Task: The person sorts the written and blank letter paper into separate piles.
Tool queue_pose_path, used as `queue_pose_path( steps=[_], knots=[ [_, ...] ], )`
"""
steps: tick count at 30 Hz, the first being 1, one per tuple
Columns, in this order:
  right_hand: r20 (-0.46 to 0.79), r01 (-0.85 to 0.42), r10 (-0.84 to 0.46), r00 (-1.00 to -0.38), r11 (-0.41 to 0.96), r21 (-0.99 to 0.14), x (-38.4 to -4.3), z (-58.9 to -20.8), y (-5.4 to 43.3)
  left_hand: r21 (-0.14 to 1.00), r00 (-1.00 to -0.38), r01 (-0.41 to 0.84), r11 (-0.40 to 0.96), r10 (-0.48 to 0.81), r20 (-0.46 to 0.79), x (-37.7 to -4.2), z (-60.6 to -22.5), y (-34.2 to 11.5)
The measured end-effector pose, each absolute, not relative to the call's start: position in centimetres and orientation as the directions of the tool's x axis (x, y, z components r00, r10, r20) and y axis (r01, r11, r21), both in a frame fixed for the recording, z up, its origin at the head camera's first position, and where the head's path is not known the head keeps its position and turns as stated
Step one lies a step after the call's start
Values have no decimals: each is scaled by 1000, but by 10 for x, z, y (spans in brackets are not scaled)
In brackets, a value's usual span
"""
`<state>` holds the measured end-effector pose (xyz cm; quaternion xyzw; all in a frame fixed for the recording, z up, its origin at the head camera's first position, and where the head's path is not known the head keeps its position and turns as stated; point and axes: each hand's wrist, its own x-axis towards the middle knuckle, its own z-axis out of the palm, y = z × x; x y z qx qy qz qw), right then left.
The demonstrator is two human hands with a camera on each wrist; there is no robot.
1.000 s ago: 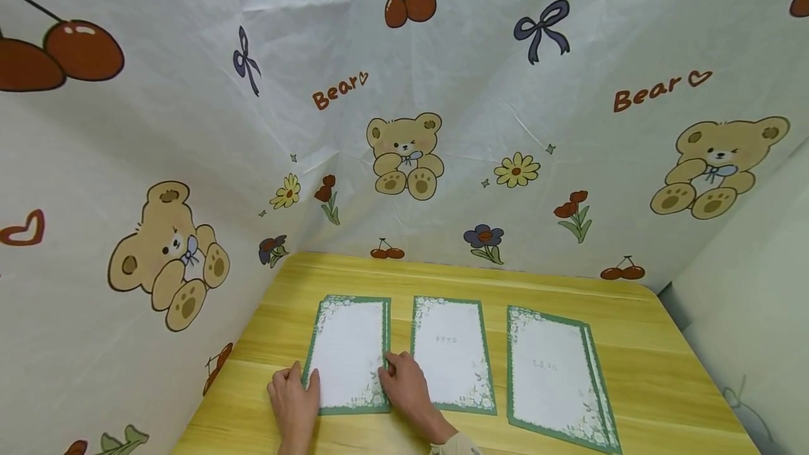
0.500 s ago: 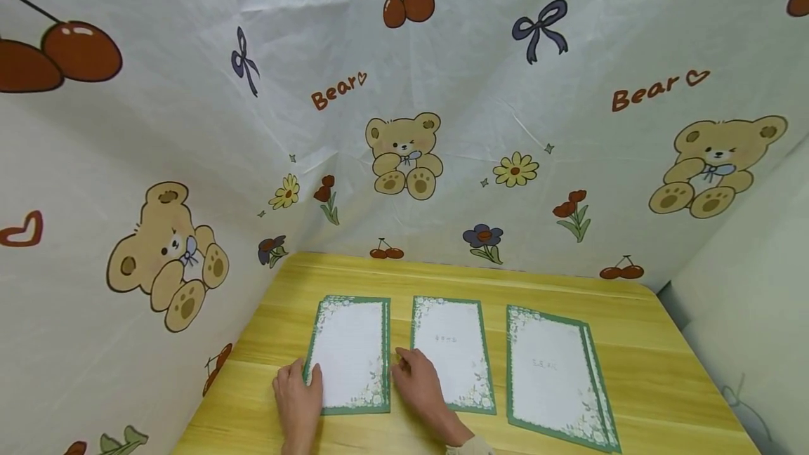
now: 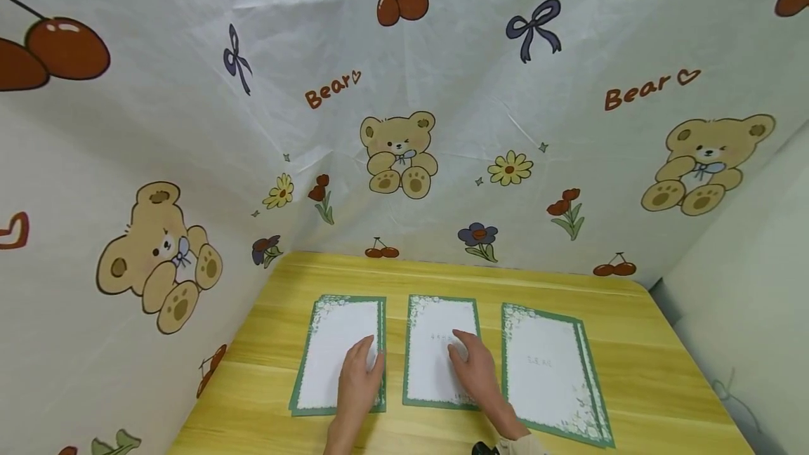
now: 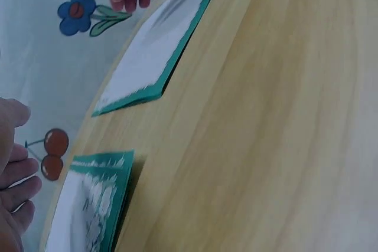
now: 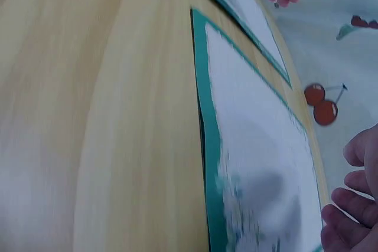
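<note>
Three groups of white paper sheets with green floral borders lie in a row. My left hand (image 3: 359, 378) is over the right part of the left sheets (image 3: 322, 357), its fingers loosely extended. My right hand (image 3: 477, 371) is over the right side of the middle sheets (image 3: 432, 371), with thumb and fingers apart. Faint writing marks the middle sheet and the right sheets (image 3: 550, 385). In the left wrist view, the left hand (image 4: 18, 184) holds nothing and appears raised above the paper. The right hand (image 5: 357, 196) likewise looks raised and holds nothing in the right wrist view.
A yellow wood-grain table (image 3: 657, 371) carries the sheets. A white cloth (image 3: 468, 90) printed with bears, cherries and flowers hangs behind and along the left side. At the right stands a pale wall (image 3: 758, 300) with a thin cord near the table edge.
My left hand has left the left edge of the left sheets and moved right over them. My right hand has moved right, from beside the left sheets to over the middle sheets.
</note>
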<state>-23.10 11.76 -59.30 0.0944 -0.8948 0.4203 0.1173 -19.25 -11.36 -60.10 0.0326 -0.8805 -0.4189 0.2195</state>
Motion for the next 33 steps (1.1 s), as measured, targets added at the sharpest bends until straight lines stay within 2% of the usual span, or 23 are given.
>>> queue_pose_path(
  steps=[4, 10, 20, 27, 33],
  knots=[
    [250, -216, -45, -967, 664, -716, -230, -592, 137, 744, -930, 181, 643, -135, 342, -193, -606, -96],
    [232, -189, -36, -972, 706, -682, -227, -594, 153, 696, -929, 214, 685, -77, 361, -194, -615, -84],
    [235, -199, -75, -969, 801, -565, -226, -609, 160, 620, -953, 163, 767, -41, 301, -192, -624, -74],
    [203, -198, -105, -973, 833, -516, -225, -619, 157, 548, -966, 149, 823, 3, 257, -190, -628, -70],
    [223, -183, -77, -972, 844, -504, -226, -621, 155, 550, -961, 167, 818, 12, 275, -192, -629, -68]
  ],
)
